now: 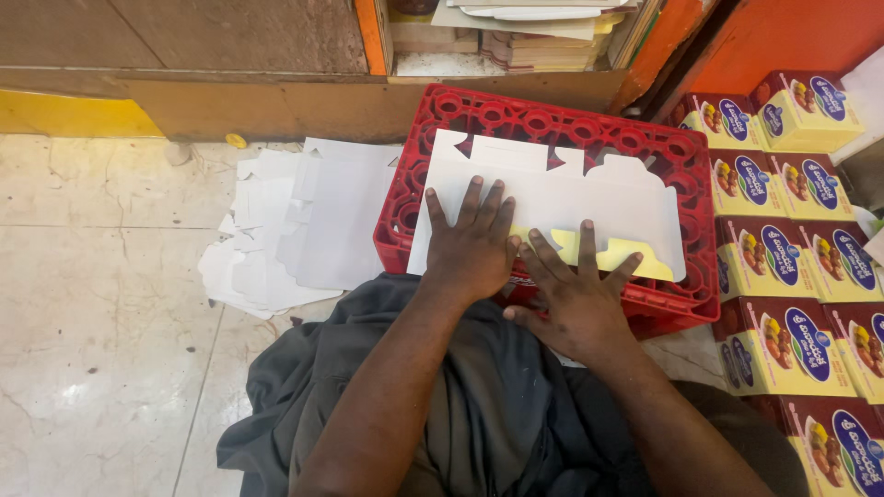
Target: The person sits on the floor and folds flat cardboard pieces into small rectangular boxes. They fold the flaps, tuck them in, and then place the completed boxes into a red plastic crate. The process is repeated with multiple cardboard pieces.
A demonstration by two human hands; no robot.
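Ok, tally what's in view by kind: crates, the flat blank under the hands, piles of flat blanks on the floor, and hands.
Red plastic crate: 1
Flat white carton blank on the crate, under the hands: 1
Pile of flat white blanks on the floor: 1
Hands pressing on the blank, left hand and right hand: 2
Total: 5

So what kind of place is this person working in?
Probably a small shop or packing corner: flat white box blanks lie on the floor, finished yellow-and-red boxes are stacked alongside, and a red crate serves as a table.
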